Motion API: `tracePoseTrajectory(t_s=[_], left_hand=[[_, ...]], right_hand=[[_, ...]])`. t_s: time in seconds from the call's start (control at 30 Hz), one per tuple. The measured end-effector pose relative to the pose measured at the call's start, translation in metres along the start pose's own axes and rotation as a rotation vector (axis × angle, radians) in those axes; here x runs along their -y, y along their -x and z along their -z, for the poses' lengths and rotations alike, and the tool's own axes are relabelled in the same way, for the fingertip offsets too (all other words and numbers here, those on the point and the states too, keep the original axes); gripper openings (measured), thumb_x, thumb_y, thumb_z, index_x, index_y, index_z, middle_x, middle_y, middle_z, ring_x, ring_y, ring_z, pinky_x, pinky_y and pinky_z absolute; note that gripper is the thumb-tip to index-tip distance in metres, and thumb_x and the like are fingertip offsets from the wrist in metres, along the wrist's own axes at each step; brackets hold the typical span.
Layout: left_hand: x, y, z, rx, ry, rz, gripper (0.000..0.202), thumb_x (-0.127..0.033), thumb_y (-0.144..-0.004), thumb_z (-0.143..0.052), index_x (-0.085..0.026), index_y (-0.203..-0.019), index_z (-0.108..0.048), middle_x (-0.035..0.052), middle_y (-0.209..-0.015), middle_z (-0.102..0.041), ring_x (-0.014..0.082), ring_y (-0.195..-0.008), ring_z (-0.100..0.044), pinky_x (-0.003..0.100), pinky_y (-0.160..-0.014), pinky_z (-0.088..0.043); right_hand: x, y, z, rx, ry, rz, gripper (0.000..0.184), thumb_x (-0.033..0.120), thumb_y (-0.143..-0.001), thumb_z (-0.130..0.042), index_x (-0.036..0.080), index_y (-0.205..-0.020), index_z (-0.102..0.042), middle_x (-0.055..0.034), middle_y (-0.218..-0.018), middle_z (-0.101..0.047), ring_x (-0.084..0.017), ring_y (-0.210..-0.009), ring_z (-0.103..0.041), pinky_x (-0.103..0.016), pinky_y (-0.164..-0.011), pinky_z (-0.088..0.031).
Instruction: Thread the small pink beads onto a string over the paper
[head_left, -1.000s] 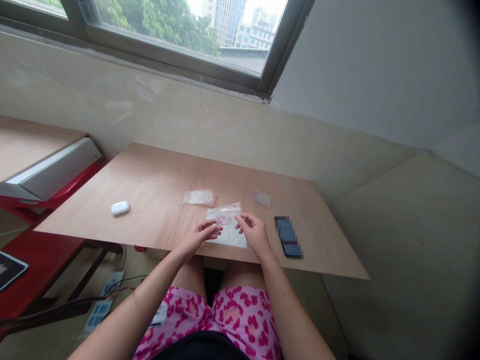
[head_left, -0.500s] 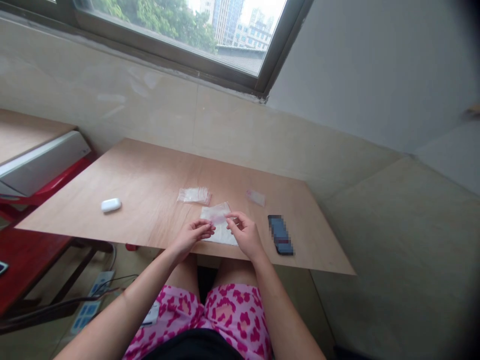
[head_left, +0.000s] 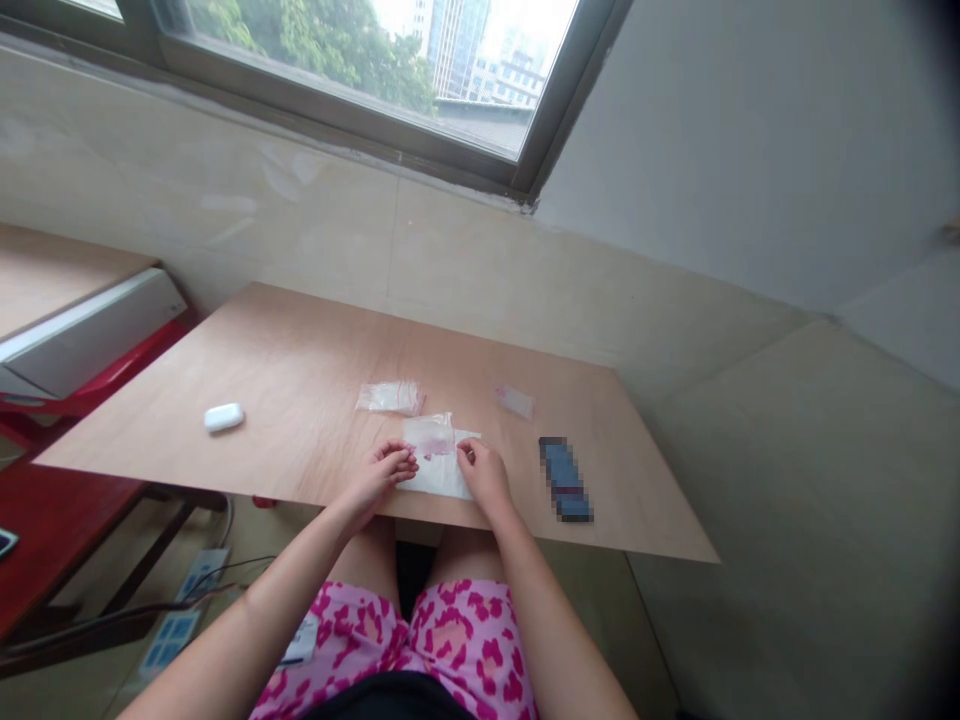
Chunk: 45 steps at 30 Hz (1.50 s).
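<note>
A small clear plastic bag (head_left: 429, 434) with pinkish marks along its near edge is between my two hands, above a white sheet (head_left: 439, 480). My left hand (head_left: 381, 478) is closed, thumb and fingers pinching at the bag's near left corner. At the bag's right edge, my right hand (head_left: 484, 474) has its fingertips pressed together; the exact grip is too small to see. Just beyond lies a stack of clear bags (head_left: 390, 397). Farther right, a single small clear bag (head_left: 514, 401) with pink marks rests on the table.
The wooden table (head_left: 300, 350) stands against a tiled wall under a window. A dark phone (head_left: 566, 480) lies right of my hands, and a white rounded case (head_left: 224, 417) sits at the left. Left of the table are a red bench (head_left: 67, 530) and power strips (head_left: 171, 640).
My hands have moved slightly apart and lower toward the near edge. The bag between them now shows more fully, spread over the white sheet.
</note>
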<state>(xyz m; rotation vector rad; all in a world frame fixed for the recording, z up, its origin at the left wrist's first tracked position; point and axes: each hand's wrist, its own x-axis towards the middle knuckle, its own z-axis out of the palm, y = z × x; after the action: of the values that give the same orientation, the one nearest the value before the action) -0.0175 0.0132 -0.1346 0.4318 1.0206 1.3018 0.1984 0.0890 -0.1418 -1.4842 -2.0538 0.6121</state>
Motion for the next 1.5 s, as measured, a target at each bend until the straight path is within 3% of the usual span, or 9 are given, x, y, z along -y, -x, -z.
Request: tracePoseTrajectory(t_s=[0.17, 0.43, 0.9, 1.03, 1.17, 1.27, 1.43, 1.5], left_hand=[[0.002, -0.005, 0.005, -0.085, 0.023, -0.008, 0.02, -0.026, -0.084, -0.077, -0.015, -0.094, -0.064, 0.005, -0.078, -0.07, 0.0151, -0.073, -0.073, 0.023, -0.072, -0.058], [0.001, -0.007, 0.007, -0.095, 0.07, 0.012, 0.018, -0.025, -0.083, -0.077, -0.013, -0.092, -0.066, 0.0042, -0.078, -0.065, 0.015, -0.073, -0.072, 0.023, -0.07, -0.06], [-0.002, -0.006, 0.007, -0.142, 0.012, -0.01, 0.017, -0.025, -0.084, -0.077, -0.013, -0.092, -0.067, 0.006, -0.078, -0.067, 0.0141, -0.073, -0.071, 0.021, -0.069, -0.06], [0.0, -0.007, 0.007, -0.144, 0.008, -0.022, 0.017, -0.025, -0.084, -0.078, -0.014, -0.092, -0.066, 0.0055, -0.079, -0.067, 0.0139, -0.073, -0.071, 0.021, -0.069, -0.059], [0.001, -0.007, 0.008, -0.149, 0.001, -0.027, 0.018, -0.025, -0.083, -0.078, -0.014, -0.092, -0.067, 0.0059, -0.077, -0.068, 0.0143, -0.072, -0.071, 0.021, -0.069, -0.059], [0.002, -0.006, 0.008, -0.143, 0.001, -0.032, 0.02, -0.026, -0.083, -0.08, -0.014, -0.092, -0.067, 0.0063, -0.078, -0.069, 0.0146, -0.073, -0.071, 0.022, -0.07, -0.06], [0.003, -0.006, 0.007, -0.138, 0.022, -0.033, 0.024, -0.028, -0.081, -0.082, -0.014, -0.093, -0.066, 0.0055, -0.079, -0.069, 0.0143, -0.073, -0.071, 0.021, -0.07, -0.059], [0.003, -0.006, 0.008, -0.142, 0.034, -0.036, 0.022, -0.027, -0.083, -0.081, -0.014, -0.093, -0.066, 0.0054, -0.08, -0.068, 0.0139, -0.074, -0.072, 0.022, -0.071, -0.06]], right_hand=[[0.0, -0.002, -0.009, 0.016, 0.045, 0.072, 0.013, 0.02, -0.091, -0.061, 0.02, -0.093, -0.073, -0.007, -0.095, -0.074, -0.022, -0.084, -0.068, -0.03, -0.08, -0.051], [0.004, -0.004, -0.007, 0.067, 0.08, 0.099, 0.019, 0.014, -0.094, -0.057, 0.021, -0.1, -0.073, -0.0079, -0.105, -0.074, -0.022, -0.097, -0.068, -0.03, -0.088, -0.05], [0.011, -0.012, -0.004, 0.051, 0.193, 0.025, 0.011, 0.018, -0.092, -0.062, 0.021, -0.089, -0.072, -0.0074, -0.094, -0.075, -0.021, -0.088, -0.068, -0.028, -0.08, -0.047], [0.008, -0.014, -0.002, 0.024, 0.096, -0.002, 0.01, 0.017, -0.086, -0.063, 0.021, -0.082, -0.071, -0.0058, -0.087, -0.074, -0.021, -0.084, -0.068, -0.028, -0.077, -0.047], [0.011, -0.018, 0.005, -0.032, -0.276, -0.13, 0.013, 0.031, -0.086, -0.064, 0.019, -0.082, -0.07, -0.003, -0.077, -0.072, -0.019, -0.067, -0.065, -0.028, -0.064, -0.048], [0.028, -0.022, 0.014, -0.099, -0.51, -0.204, 0.025, 0.041, -0.087, -0.064, 0.018, -0.091, -0.071, -0.003, -0.076, -0.072, -0.017, -0.061, -0.062, -0.027, -0.056, -0.047], [0.061, -0.024, 0.03, 0.034, -0.391, 0.018, 0.02, 0.035, -0.089, -0.066, 0.019, -0.091, -0.078, -0.0058, -0.089, -0.077, -0.018, -0.072, -0.067, -0.028, -0.068, -0.051], [0.062, -0.023, 0.033, 0.002, -0.33, 0.051, 0.021, 0.033, -0.091, -0.064, 0.02, -0.093, -0.08, -0.0071, -0.095, -0.078, -0.019, -0.077, -0.069, -0.029, -0.073, -0.052]])
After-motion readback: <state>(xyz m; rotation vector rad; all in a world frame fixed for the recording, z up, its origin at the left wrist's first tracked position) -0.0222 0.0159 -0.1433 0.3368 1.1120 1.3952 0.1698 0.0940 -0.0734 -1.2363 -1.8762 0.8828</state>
